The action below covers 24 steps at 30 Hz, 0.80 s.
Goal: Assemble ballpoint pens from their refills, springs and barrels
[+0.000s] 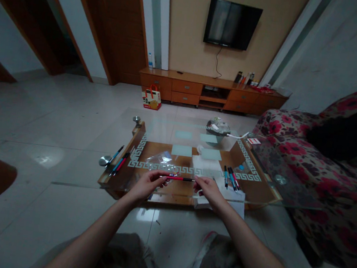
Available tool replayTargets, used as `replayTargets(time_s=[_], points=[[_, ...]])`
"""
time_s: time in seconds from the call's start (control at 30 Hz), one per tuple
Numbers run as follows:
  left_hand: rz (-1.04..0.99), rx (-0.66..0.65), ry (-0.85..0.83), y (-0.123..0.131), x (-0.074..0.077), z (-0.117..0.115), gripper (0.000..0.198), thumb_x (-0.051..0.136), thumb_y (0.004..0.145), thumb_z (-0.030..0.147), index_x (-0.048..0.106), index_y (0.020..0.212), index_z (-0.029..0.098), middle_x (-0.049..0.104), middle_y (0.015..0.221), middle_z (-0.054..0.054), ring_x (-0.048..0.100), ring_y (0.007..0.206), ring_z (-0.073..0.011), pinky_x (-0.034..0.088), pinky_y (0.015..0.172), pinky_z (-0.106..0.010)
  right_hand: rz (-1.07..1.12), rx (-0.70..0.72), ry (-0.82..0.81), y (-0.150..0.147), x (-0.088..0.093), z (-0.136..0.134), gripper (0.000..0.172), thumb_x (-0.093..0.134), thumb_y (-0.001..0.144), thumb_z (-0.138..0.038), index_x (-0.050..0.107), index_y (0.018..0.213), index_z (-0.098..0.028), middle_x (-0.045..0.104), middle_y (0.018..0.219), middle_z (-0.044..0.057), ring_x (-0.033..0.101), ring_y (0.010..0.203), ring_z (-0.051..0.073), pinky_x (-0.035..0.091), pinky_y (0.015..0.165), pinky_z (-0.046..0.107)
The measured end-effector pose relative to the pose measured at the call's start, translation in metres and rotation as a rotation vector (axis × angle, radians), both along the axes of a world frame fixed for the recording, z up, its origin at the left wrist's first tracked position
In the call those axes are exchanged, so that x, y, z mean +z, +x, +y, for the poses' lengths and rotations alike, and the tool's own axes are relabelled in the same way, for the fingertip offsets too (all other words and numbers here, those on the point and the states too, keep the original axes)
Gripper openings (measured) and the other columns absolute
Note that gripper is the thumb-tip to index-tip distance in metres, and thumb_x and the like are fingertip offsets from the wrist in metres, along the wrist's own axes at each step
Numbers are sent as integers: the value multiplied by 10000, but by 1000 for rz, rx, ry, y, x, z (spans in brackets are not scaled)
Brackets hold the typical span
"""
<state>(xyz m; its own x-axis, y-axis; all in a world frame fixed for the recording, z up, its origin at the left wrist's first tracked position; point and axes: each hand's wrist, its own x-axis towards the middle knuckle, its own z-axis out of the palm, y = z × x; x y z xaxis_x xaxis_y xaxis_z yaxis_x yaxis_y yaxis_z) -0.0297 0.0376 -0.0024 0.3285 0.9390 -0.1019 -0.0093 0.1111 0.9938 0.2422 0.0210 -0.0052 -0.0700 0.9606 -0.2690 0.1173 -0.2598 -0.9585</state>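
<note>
A red pen with a black grip (178, 178) lies level between my two hands, above the near edge of the glass coffee table (80, 170). My left hand (149, 184) pinches its left end. At the other end, the fingertips of my right hand (207, 188) close on the tip. To the left on the glass rest several pens (119, 164), blue and red with black parts. A second group of pens (231, 178), also blue and red, lies right of my right hand. Just beyond my left hand is a clear plastic bag (162, 160).
A white box (207, 165) shows near my right hand, seemingly under the glass. Farther back on the table sit a cluttered dish (218, 126) and a red-and-white card (253, 141). A flowered sofa (338, 204) flanks the right side. A paper bag (152, 98) stands by the TV cabinet (186, 87).
</note>
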Motion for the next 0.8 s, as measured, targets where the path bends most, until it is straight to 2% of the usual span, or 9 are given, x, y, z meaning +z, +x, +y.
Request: replayTargets(time_s=[0.3,0.57,0.67,0.8], points=[[-8,40,-57,3,3,-2,435,752,769,433,707,1093,146,732,979,-102,651,791,-172,485,711,-270,13,-33,71,2,-2,1,385,652,779,-547,667,815,-164,656,732,32,554,596,131,352,491,226],[-119,68,-137,3,-7,0,446,778,753,415,698,1093,137,723,975,-105,652,793,-160,499,745,-287,-13,-113,133,10,-4,6,357,683,760,-485,690,917,-165,676,776,40,592,638,156,403,521,249],[-157,98,-163,2,-10,1,446,800,729,406,702,1074,141,729,966,-99,655,784,-156,498,732,-278,-138,-139,224,22,-3,12,298,666,780,-434,687,910,-167,689,780,50,619,683,181,444,571,274],[-170,109,-172,2,-12,2,428,809,723,385,705,1062,144,734,958,-94,655,782,-151,494,726,-265,-502,-81,484,37,-3,17,139,604,802,-249,698,879,-182,708,852,57,629,753,187,481,735,317]])
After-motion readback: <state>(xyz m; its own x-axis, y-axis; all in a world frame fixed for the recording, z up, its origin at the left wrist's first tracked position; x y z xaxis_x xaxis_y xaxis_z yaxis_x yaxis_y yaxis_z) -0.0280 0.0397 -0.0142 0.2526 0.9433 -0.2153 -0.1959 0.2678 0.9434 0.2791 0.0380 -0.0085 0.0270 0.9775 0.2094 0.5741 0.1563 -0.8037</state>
